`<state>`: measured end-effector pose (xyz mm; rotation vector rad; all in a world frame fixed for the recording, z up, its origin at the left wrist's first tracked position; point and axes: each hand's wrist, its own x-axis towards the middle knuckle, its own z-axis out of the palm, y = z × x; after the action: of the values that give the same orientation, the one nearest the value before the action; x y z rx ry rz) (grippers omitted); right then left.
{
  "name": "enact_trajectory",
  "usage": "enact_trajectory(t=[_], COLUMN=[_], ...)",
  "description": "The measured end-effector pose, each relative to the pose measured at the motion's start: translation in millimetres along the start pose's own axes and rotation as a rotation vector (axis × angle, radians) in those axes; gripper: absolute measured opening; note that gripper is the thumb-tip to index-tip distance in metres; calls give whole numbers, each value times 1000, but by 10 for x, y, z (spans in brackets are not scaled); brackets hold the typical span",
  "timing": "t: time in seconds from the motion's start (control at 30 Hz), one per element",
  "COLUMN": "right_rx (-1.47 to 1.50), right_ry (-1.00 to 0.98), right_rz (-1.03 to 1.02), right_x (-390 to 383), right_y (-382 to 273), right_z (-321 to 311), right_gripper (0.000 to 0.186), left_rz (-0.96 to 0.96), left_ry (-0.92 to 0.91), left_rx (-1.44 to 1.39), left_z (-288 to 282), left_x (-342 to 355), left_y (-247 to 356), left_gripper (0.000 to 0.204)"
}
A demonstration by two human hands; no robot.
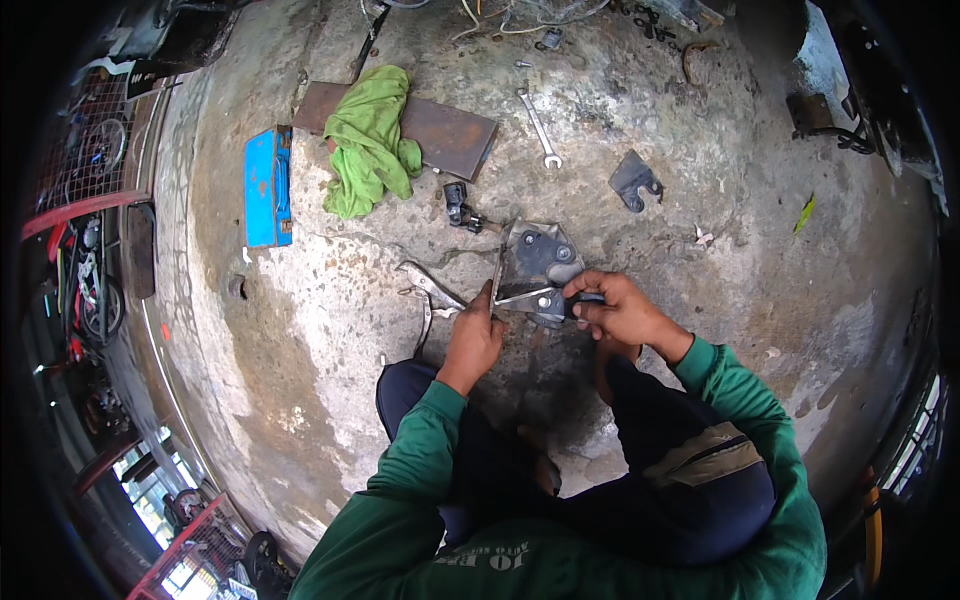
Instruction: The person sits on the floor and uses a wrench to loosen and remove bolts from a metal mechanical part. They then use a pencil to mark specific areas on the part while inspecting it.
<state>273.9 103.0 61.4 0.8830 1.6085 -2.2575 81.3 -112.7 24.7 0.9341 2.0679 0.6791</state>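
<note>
On the concrete in front of my feet lies a dark metal bracket (pixel 527 262) with bolts and an upright flange on its left side. My left hand (pixel 474 343) is closed at that flange, fingertips pinching its lower end. In my right hand (pixel 622 311) is a screwdriver (pixel 525 296), held by its dark handle. Its bright shaft crosses the bracket's near part and points left, the tip close to my left fingertips. Locking pliers (pixel 432 287) lie just left of my left hand. Beyond the bracket sits a small black metal fitting (pixel 460 207).
A green rag (pixel 365 145) drapes over a rusty steel plate (pixel 455 132). Left of it stands a blue metal toolbox (pixel 262 190). A combination wrench (pixel 540 128) and a notched dark plate (pixel 633 181) lie farther off. My knee (pixel 690 440) is close to my right forearm.
</note>
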Motion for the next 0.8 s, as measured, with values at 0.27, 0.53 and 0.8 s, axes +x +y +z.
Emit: enact_trajectory(t=[0.27,0.53,0.8], right_rx=[504,606,-905], right_ry=[45,276,662], right_rz=[32,-15,-816], right_x=[274,919,1017], right_y=[-817,-754,-1166], right_z=[-445,-983,-1090], right_gripper=[25,27,40], left_rz=[50,89,255], left_ry=[-33,-184,82], left_rx=[208,215,468], left_z=[-901,-1052,-916], left_x=[208,1230,1369], left_y=[1116,1385,1396], left_gripper=[24,34,37])
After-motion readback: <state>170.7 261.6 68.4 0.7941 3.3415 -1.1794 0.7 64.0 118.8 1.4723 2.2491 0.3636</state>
